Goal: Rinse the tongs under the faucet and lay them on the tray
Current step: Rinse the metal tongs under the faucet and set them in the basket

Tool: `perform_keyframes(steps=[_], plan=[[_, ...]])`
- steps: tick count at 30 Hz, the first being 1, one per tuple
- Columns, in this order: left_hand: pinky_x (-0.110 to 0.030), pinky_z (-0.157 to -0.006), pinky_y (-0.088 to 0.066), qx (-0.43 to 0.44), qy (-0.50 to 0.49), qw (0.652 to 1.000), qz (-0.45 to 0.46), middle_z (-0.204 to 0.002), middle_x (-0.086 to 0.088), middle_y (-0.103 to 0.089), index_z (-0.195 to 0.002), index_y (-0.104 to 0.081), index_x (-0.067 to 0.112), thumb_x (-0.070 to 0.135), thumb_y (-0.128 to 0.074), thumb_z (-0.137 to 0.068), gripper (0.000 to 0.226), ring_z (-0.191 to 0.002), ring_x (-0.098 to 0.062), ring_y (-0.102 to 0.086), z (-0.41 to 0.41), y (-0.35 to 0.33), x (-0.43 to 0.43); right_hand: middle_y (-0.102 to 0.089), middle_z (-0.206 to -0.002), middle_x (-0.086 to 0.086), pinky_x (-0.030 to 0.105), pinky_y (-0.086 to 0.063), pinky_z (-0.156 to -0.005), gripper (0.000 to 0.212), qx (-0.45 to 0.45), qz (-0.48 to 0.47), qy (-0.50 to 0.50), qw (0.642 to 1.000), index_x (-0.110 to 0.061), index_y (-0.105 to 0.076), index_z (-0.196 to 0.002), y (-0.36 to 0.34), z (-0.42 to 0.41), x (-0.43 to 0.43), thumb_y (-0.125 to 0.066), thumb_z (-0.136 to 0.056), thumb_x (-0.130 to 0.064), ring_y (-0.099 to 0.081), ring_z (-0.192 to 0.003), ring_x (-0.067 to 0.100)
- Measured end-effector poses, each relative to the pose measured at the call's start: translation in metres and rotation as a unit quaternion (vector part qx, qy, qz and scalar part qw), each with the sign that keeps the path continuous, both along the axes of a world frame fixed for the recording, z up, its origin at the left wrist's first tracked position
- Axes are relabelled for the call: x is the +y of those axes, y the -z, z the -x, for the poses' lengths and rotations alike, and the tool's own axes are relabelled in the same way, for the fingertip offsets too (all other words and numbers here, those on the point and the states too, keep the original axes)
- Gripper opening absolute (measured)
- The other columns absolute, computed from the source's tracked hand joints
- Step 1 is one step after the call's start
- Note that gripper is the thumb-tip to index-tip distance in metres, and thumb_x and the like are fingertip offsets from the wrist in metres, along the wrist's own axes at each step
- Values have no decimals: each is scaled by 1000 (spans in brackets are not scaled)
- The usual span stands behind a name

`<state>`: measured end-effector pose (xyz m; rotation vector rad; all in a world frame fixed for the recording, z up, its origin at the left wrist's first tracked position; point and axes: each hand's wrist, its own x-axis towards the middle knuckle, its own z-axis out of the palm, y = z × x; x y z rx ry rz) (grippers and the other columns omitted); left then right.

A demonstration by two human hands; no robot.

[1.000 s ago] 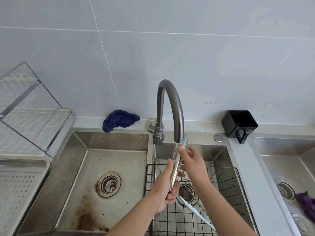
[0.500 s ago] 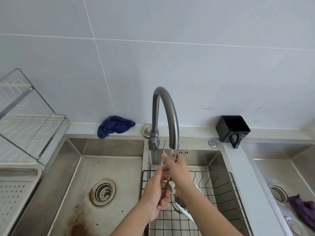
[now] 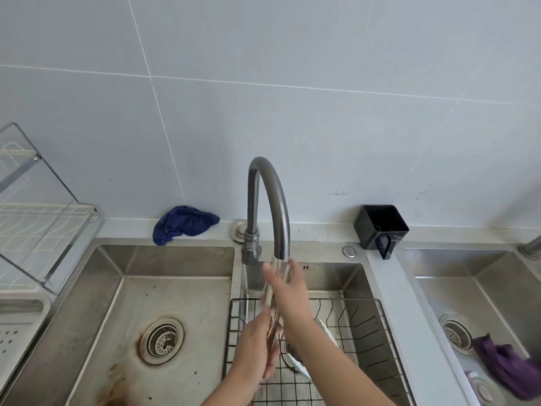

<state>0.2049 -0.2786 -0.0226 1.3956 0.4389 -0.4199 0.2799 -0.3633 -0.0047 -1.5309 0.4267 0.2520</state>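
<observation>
Metal tongs (image 3: 270,293) stand nearly upright under the running grey faucet (image 3: 270,197), their tips in the water stream. My left hand (image 3: 259,344) grips their lower end above the black wire basket (image 3: 363,326). My right hand (image 3: 288,284) is wrapped around the upper part of the tongs just below the spout, thumb on the left side and fingers on the right. The tongs are blurred and mostly hidden by my hands. The white perforated tray (image 3: 17,332) lies at the far left edge.
A stained steel sink (image 3: 152,303) lies to the left. A glass-sided dish rack (image 3: 44,230) stands over the tray. A blue cloth (image 3: 184,224) and a black cup (image 3: 380,228) sit on the back ledge. A white dish (image 3: 298,364) is in the basket. A purple cloth (image 3: 503,364) lies in the right sink.
The view has tipped up slightly. My right hand has slid up the tongs toward the spout, while my left hand keeps its grip on the lower end.
</observation>
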Motion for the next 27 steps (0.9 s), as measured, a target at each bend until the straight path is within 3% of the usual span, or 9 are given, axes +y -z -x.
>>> perform_keyframes(steps=[4,8,12,15,19,21,23,25,27], plan=[[-15,-39,-14,109,-3,979,171,-52,-7,-38,-93,-75,14,81,-46,-84,73,-29,-14,-28,-6,-7,14,-72,-80,3,30,-54,-51,50,26,-89,-52,994,-11,-55,-116,6,14,1,-83,-82,-33,-69,-63,17],[-16,-32,-20,133,50,951,276,-48,-4,-42,-83,-68,9,75,-49,-88,68,-28,-11,-33,-4,-7,20,-73,-99,26,40,-61,-66,24,50,-282,-31,958,0,-57,-113,-9,-2,-18,-67,-92,4,-72,-76,33],[-18,-32,-17,134,81,941,300,-45,-1,-48,-65,-68,10,82,-48,-81,76,-29,-8,-35,-5,-5,16,-68,-99,24,41,-60,-68,38,39,-360,-40,931,-2,-58,-123,-16,-3,-18,-71,-88,1,-67,-74,32],[-19,-35,-18,132,33,974,181,-53,-6,-52,-76,-71,5,86,-46,-79,85,-35,-12,-36,-5,0,14,-67,-94,20,34,-58,-68,44,-7,-267,-88,960,2,-60,-120,-18,2,-15,-79,-81,-7,-67,-74,27],[-25,-37,-34,54,6,997,-54,-57,-9,-59,-73,-67,7,78,-38,-88,78,-41,-18,-54,2,9,10,-65,-78,14,29,-53,-57,14,-56,-49,-86,994,-4,-62,-101,-15,4,-7,-69,-95,-15,-63,-63,24],[-40,-56,-51,-39,37,987,-154,-60,1,-61,-73,-63,12,65,-42,-96,62,-52,-13,-56,12,19,16,-63,-73,11,34,-51,-54,19,-50,-22,-80,995,-6,-59,-95,-14,3,-6,-67,-96,-23,-58,-56,24],[-34,-76,-53,-137,99,929,-330,-79,11,-63,-86,-66,24,44,-52,-101,29,-73,-4,-58,23,37,31,-66,-72,7,34,-51,-51,25,-36,25,-106,993,-10,-59,-97,-15,2,-7,-67,-94,-33,-59,-53,23],[-25,-80,-51,-239,154,834,-472,-92,15,-59,-91,-66,29,27,-63,-92,4,-88,-5,-58,30,51,45,-69,-72,5,33,-51,-50,33,-19,87,-154,984,-16,-61,-98,-17,2,-7,-66,-89,-47,-61,-52,22],[-33,-88,-56,-308,192,776,-516,-97,9,-60,-96,-69,23,19,-72,-79,18,-95,-14,-63,35,60,49,-70,-72,4,32,-52,-50,40,-18,120,-177,977,-17,-62,-97,-19,2,-6,-66,-85,-56,-62,-52,20]])
